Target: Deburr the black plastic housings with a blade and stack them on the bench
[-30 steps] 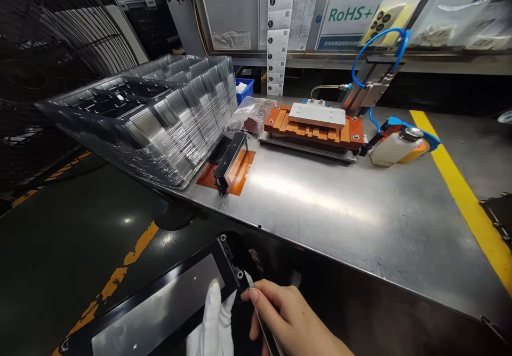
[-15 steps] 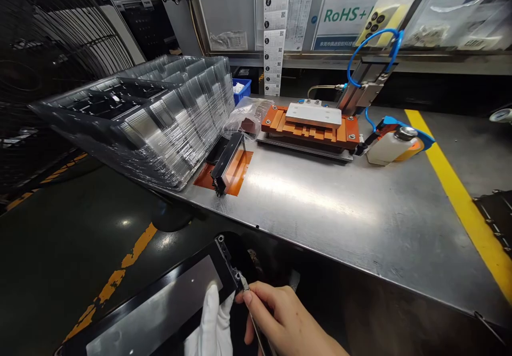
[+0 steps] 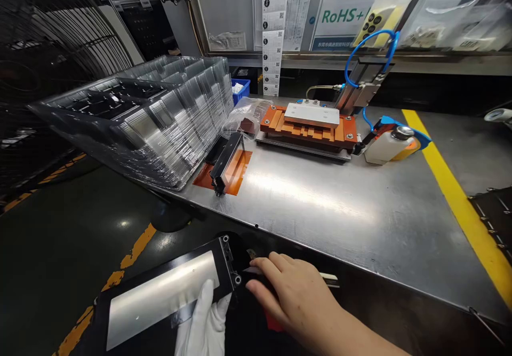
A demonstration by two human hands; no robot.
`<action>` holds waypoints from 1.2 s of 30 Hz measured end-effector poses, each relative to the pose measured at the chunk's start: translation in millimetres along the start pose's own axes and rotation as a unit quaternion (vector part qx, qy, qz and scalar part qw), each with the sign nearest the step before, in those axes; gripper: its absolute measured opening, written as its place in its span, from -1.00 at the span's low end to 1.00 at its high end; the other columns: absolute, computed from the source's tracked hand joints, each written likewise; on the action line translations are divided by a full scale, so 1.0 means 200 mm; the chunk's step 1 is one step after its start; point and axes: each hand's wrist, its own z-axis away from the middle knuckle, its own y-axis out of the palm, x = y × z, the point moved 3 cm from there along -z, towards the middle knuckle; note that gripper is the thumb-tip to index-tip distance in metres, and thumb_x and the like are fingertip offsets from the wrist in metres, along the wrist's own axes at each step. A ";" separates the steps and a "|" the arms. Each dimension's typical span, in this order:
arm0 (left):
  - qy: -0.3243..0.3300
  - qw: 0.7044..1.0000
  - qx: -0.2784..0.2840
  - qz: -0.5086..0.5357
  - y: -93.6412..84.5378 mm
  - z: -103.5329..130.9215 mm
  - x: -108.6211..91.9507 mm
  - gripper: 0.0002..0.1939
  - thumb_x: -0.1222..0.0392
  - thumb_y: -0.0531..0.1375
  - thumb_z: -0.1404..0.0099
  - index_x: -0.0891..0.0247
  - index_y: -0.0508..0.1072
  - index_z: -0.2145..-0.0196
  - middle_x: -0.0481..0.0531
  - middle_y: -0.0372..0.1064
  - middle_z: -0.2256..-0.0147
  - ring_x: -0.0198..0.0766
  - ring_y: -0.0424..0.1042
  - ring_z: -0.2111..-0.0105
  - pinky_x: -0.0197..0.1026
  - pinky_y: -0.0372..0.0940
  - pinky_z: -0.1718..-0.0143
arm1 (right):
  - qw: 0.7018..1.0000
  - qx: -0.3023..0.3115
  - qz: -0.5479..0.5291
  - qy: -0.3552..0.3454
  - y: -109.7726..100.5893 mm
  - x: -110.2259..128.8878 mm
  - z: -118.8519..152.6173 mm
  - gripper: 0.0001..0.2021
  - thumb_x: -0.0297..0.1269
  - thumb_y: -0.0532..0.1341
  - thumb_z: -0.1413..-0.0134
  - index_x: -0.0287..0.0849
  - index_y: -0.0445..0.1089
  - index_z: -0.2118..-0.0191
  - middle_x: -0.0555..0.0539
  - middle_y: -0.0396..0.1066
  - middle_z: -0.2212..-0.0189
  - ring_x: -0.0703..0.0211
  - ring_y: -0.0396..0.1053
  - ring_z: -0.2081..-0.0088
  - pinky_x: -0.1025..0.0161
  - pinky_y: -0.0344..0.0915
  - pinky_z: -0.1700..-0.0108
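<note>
A black framed panel (image 3: 160,297) with a bright silvery face lies tilted at the lower left, below the table's front edge. My left hand (image 3: 204,318), in a white glove, grips its right end, thumb on the face and the other fingers hidden beneath. To the right of the panel's metal-ringed corner, my bare right hand (image 3: 294,292) is closed around a slim knife-like tool (image 3: 330,279); its pointed blade shows by the fingertips and its pale handle sticks out behind the hand. The tool is apart from the panel.
Stacked clear trays (image 3: 172,126) stand at the table's left. Beside them a black part (image 3: 228,164) rests on an orange patch. An orange fixture (image 3: 308,126) with a blue hose and a white bottle (image 3: 388,145) are farther back. A yellow stripe crosses the right side.
My right hand has drawn away from the panel's corner to the right and turned palm down. The panel has shifted slightly right and its face now reflects brighter.
</note>
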 end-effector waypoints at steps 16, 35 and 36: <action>-0.055 0.997 -0.056 0.023 0.04 0.03 -0.05 -0.75 0.45 0.28 -0.22 0.16 0.58 0.20 -0.11 0.62 0.17 -0.11 0.52 -0.01 -0.28 0.47 0.04 | 0.984 -0.040 0.136 -0.108 0.01 0.06 -0.06 -0.75 -0.05 0.39 -0.12 -0.14 0.47 0.30 0.06 0.44 0.56 0.19 0.39 0.55 0.17 -0.02 0.52; -0.176 0.984 -0.019 0.036 0.08 0.02 -0.11 -0.77 0.42 0.27 -0.22 0.29 0.58 0.15 0.07 0.63 0.17 -0.04 0.56 0.03 -0.04 0.52 0.06 | 0.972 0.016 0.118 -0.202 -0.02 0.00 -0.07 -0.60 0.09 0.15 -0.32 -0.14 0.41 0.36 0.07 0.40 0.56 0.23 0.28 0.56 0.17 -0.09 0.51; -0.186 0.982 -0.015 0.032 0.09 0.02 -0.12 -0.81 0.42 0.27 -0.22 0.31 0.58 0.20 0.07 0.63 0.21 -0.06 0.58 0.08 -0.04 0.53 0.07 | 0.971 0.015 0.117 -0.207 -0.02 -0.01 -0.07 -0.59 0.10 0.13 -0.33 -0.14 0.41 0.36 0.06 0.40 0.56 0.23 0.28 0.56 0.17 -0.09 0.51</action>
